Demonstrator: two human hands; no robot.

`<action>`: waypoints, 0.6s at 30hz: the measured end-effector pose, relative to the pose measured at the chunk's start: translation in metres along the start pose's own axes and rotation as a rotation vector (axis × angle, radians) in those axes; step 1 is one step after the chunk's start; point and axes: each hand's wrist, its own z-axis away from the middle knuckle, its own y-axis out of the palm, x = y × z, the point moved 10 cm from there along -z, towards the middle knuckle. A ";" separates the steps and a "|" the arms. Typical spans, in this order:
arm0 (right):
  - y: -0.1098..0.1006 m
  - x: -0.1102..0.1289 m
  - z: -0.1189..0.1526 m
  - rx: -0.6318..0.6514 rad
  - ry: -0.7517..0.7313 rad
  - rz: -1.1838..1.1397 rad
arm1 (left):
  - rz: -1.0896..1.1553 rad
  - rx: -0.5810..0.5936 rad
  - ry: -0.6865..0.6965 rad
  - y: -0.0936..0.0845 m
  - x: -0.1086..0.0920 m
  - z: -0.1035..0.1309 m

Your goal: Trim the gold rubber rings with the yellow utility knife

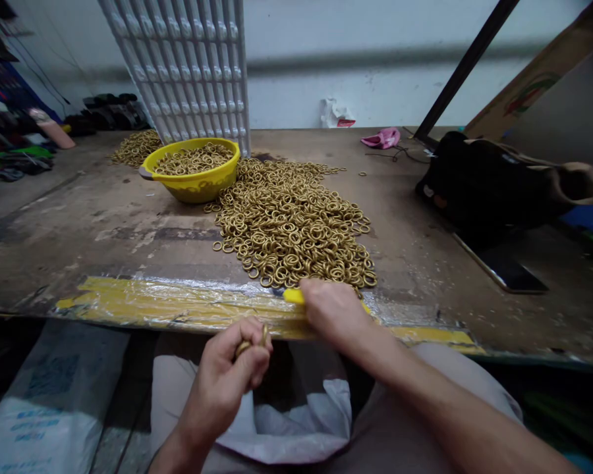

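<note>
My left hand (230, 365) is closed around a few gold-coloured metal rings (264, 334), held over the front edge of the table. My right hand (333, 306) rests at that edge, closed over a narrow yellow tool (294, 296). A short yellow length and a dark end stick out to the left of the fist; its kind cannot be made out. Just beyond the right hand spreads a big heap of the same rings (296, 224). Below, between my legs, a white sack (301, 428) has its mouth open, dark inside.
A yellow basin (197, 187) full of rings stands behind the heap, before a ribbed clear plastic panel (188, 72). At the right lie a phone (508, 273) and a black bundle (484, 184). A pink cloth (383, 138) is at the back. Yellow tape (143, 299) covers the table edge.
</note>
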 end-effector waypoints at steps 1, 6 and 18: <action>-0.004 -0.014 -0.003 -0.023 0.064 0.024 | 0.039 0.040 0.009 0.005 -0.003 0.003; -0.021 -0.033 -0.019 -0.194 0.065 0.012 | 0.275 0.118 -0.128 0.017 0.011 0.001; -0.007 -0.032 -0.024 -0.089 0.107 -0.637 | 0.205 -0.025 -0.257 0.001 0.043 -0.019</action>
